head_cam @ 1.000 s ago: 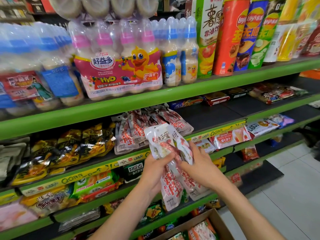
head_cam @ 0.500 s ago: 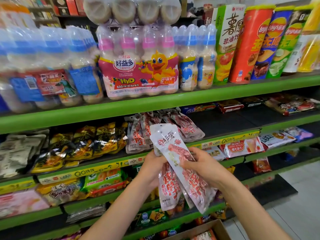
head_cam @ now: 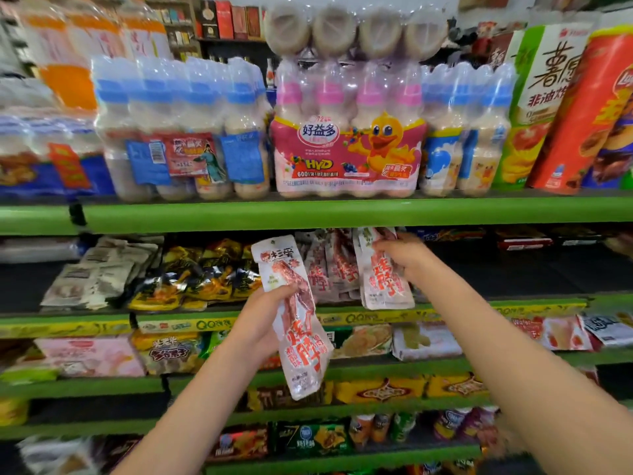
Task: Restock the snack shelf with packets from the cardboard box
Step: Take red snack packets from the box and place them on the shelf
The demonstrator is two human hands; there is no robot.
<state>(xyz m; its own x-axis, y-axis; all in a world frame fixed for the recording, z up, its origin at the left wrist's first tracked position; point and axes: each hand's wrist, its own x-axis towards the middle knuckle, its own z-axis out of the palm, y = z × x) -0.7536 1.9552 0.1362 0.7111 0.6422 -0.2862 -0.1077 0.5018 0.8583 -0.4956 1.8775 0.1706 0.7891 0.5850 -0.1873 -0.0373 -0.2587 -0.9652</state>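
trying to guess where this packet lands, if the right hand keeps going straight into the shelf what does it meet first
Most likely the row of white-and-red snack packets already standing on that shelf: the right hand, holding a matching white-and-red packet, points just beside them. Depth is unclear.

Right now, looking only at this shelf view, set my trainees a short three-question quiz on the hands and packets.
1. True or false: the left hand grips a red-and-white packet.
2. Where is the packet in the right hand? A) top shelf B) at the matching packets on the second shelf C) floor
3. Fill in: the yellow duck is printed on the ____ drink multipack.

Key: 1 true; 2 B; 3 pink
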